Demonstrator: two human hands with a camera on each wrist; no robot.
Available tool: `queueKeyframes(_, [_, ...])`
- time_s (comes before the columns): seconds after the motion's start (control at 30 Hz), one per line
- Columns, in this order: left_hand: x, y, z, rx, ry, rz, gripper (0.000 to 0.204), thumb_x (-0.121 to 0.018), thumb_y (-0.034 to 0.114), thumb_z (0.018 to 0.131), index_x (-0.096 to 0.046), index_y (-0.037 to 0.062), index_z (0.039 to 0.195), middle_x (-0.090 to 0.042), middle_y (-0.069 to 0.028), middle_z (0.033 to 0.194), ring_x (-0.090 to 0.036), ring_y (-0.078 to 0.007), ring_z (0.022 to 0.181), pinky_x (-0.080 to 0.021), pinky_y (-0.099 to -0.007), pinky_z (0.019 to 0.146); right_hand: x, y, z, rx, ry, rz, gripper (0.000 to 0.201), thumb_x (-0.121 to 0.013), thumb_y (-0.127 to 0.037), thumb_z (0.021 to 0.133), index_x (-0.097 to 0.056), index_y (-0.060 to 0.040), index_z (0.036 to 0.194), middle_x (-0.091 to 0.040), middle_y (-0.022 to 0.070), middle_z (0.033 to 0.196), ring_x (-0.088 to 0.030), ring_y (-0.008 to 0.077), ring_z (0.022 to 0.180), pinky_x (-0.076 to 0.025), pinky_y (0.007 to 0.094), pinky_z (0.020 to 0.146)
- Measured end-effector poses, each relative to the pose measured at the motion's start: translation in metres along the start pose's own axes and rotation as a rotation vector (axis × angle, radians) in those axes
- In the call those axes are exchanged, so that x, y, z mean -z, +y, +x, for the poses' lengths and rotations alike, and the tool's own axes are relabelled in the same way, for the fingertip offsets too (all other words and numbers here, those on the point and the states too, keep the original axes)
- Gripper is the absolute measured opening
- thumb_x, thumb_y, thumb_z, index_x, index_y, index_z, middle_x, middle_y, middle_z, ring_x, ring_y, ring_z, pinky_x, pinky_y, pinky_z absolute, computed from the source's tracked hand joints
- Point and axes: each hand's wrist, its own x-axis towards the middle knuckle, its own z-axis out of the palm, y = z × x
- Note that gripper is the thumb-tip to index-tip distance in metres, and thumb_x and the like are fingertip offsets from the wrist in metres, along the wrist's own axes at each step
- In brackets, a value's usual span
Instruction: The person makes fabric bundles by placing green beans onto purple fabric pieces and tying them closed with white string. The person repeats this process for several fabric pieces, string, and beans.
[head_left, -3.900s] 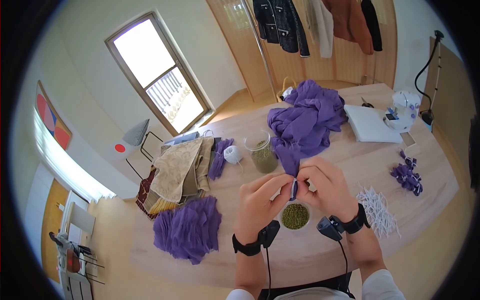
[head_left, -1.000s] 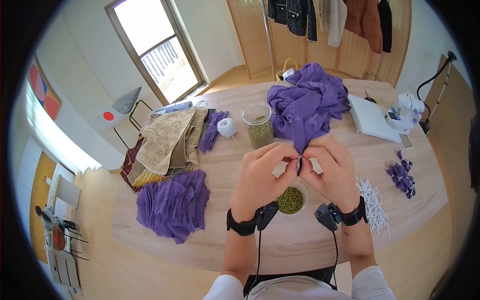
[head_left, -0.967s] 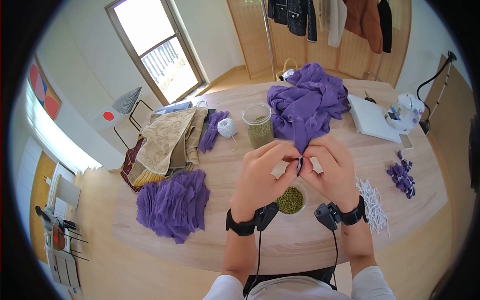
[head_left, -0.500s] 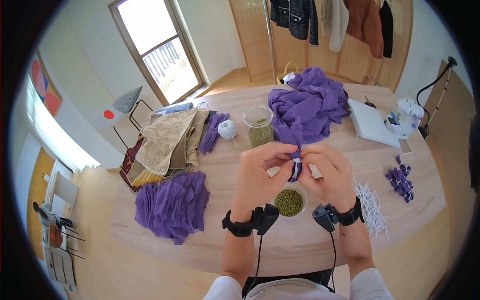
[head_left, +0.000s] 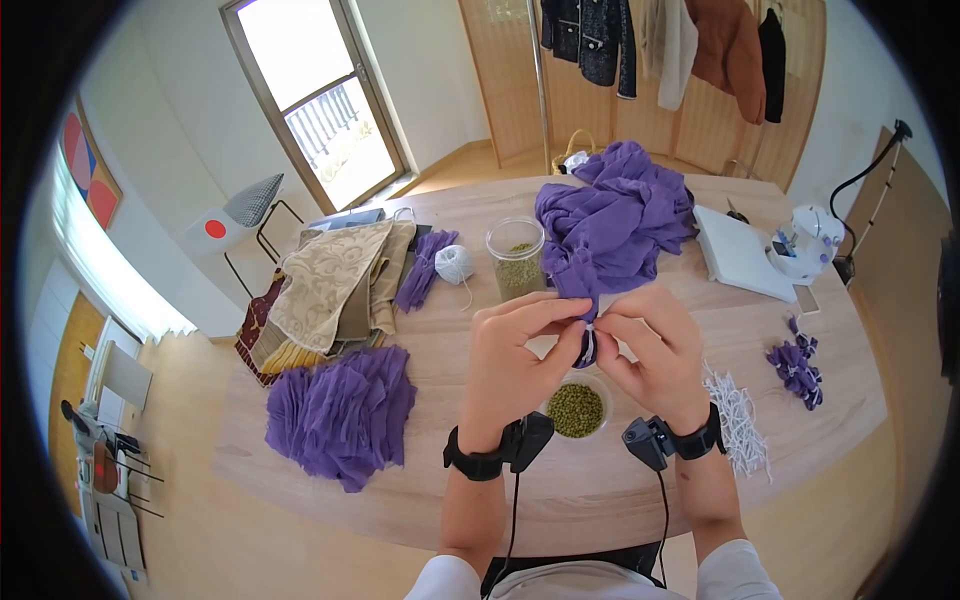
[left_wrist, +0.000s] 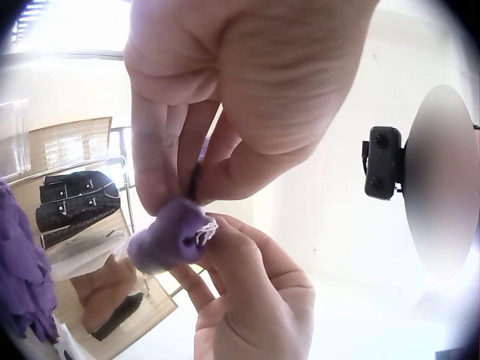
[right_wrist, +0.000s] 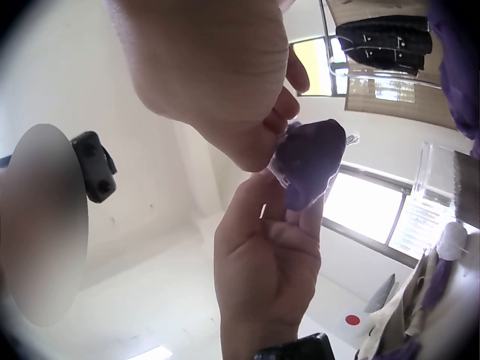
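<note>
Between my two hands is a small purple cloth bundle (head_left: 586, 352), gathered at one end of the big crumpled purple fabric (head_left: 625, 215). White string (left_wrist: 205, 229) shows on it in the left wrist view. My left hand (head_left: 515, 350) pinches the bundle from the left with thumb and fingers. From the right, my right hand (head_left: 655, 350) pinches it at the string, thumb against the knot area. In the right wrist view the bundle (right_wrist: 311, 157) bulges out beyond the fingertips. Just below the hands stands an open cup of green beans (head_left: 576, 410).
A glass jar (head_left: 517, 262) stands behind the hands, beside a ball of white string (head_left: 454, 264). Ruffled purple cloth (head_left: 343, 415) and folded fabrics (head_left: 335, 275) lie left. Cut strings (head_left: 735, 425), tied purple bundles (head_left: 797, 365) and a small sewing machine (head_left: 808, 243) are right.
The hands have come down a little from a second ago. The bundle has turned in the fingers, and the white string round it now shows.
</note>
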Motion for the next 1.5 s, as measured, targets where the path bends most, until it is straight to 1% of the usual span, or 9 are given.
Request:
queueKeyframes(0.07, [0.001,0.004,0.000,0.045,-0.008,0.004,0.022,-0.065,-0.012,0.082,-0.073,-0.0070,0.102,-0.070,-0.0096,0.092,-0.068,-0.0124,0.085,-0.058,-0.0257,0.080,-0.001,0.001,0.000,0.023,0.003,-0.027,0.027,-0.074,0.005,0.063,-0.065,-0.0017,0.087,-0.061,0.0079,0.085,-0.059,0.0276,0.072,-0.047,0.0368,0.061])
queueKeyframes(0.4, [-0.004,0.006,-0.001,0.097,0.076,-0.054,0.020,-0.067,-0.011,0.082,-0.073,-0.0064,0.101,-0.071,-0.0100,0.090,-0.070,-0.0139,0.083,-0.058,-0.0253,0.077,-0.007,-0.003,-0.005,-0.053,0.106,-0.060,0.026,-0.072,0.008,0.062,-0.061,-0.0017,0.085,-0.059,0.0092,0.083,-0.059,0.0281,0.071,-0.047,0.0355,0.060])
queueKeyframes(0.6, [-0.003,0.005,-0.003,0.140,0.160,-0.141,0.016,-0.070,-0.005,0.082,-0.074,-0.0047,0.097,-0.072,-0.0096,0.088,-0.071,-0.0145,0.083,-0.059,-0.0267,0.075,-0.006,-0.006,-0.009,-0.234,0.138,0.025,0.021,-0.071,0.007,0.068,-0.060,-0.0016,0.084,-0.061,0.0110,0.084,-0.061,0.0269,0.073,-0.050,0.0326,0.065])
queueKeyframes(0.77, [-0.007,0.008,-0.001,0.184,0.188,-0.286,0.018,-0.073,-0.003,0.083,-0.070,-0.0077,0.100,-0.071,-0.0099,0.087,-0.070,-0.0142,0.082,-0.058,-0.0259,0.073,-0.008,-0.004,-0.007,-0.206,0.137,0.084,0.022,-0.072,0.006,0.066,-0.061,-0.0032,0.083,-0.061,0.0094,0.081,-0.060,0.0264,0.070,-0.048,0.0328,0.060])
queueKeyframes(0.87, [-0.007,0.013,0.001,0.303,0.141,-0.356,0.024,-0.074,-0.003,0.082,-0.065,-0.0075,0.104,-0.069,-0.0088,0.090,-0.070,-0.0139,0.082,-0.058,-0.0250,0.071,-0.010,-0.004,-0.007,-0.202,0.125,0.108,0.022,-0.071,0.006,0.066,-0.061,-0.0038,0.083,-0.061,0.0090,0.081,-0.060,0.0260,0.070,-0.048,0.0324,0.061])
queueKeyframes(1.07, [-0.010,0.008,0.002,0.314,0.110,-0.465,0.032,-0.073,-0.011,0.078,-0.058,-0.0053,0.106,-0.067,-0.0107,0.102,-0.070,-0.0172,0.082,-0.057,-0.0253,0.071,-0.007,-0.002,-0.010,-0.304,0.143,0.162,0.020,-0.069,0.006,0.068,-0.060,-0.0033,0.083,-0.062,0.0090,0.082,-0.061,0.0240,0.071,-0.049,0.0308,0.063])
queueKeyframes(1.27, [-0.012,0.008,-0.001,0.332,0.076,-0.703,0.027,-0.064,-0.014,0.079,-0.057,-0.0022,0.102,-0.067,-0.0107,0.099,-0.069,-0.0188,0.082,-0.054,-0.0266,0.070,-0.009,0.007,-0.019,-0.496,0.235,0.303,0.012,-0.065,0.003,0.073,-0.059,-0.0016,0.082,-0.061,0.0070,0.081,-0.058,0.0167,0.072,-0.046,0.0283,0.067])
queueKeyframes(1.37, [-0.017,0.008,-0.001,0.315,0.059,-0.821,0.021,-0.065,-0.012,0.081,-0.058,-0.0031,0.098,-0.065,-0.0083,0.096,-0.064,-0.0132,0.081,-0.054,-0.0274,0.072,-0.009,0.011,-0.020,-0.566,0.260,0.351,0.011,-0.064,0.003,0.074,-0.059,-0.0005,0.082,-0.060,0.0060,0.081,-0.056,0.0142,0.073,-0.045,0.0271,0.069])
queueKeyframes(1.5, [-0.020,-0.003,-0.001,0.296,-0.020,-0.979,0.023,-0.064,-0.011,0.081,-0.055,-0.0007,0.100,-0.064,-0.0082,0.098,-0.063,-0.0134,0.081,-0.051,-0.0272,0.067,-0.007,0.013,-0.022,-0.631,0.253,0.428,0.009,-0.063,0.004,0.077,-0.058,0.0009,0.085,-0.061,0.0054,0.085,-0.055,0.0121,0.077,-0.045,0.0258,0.073])
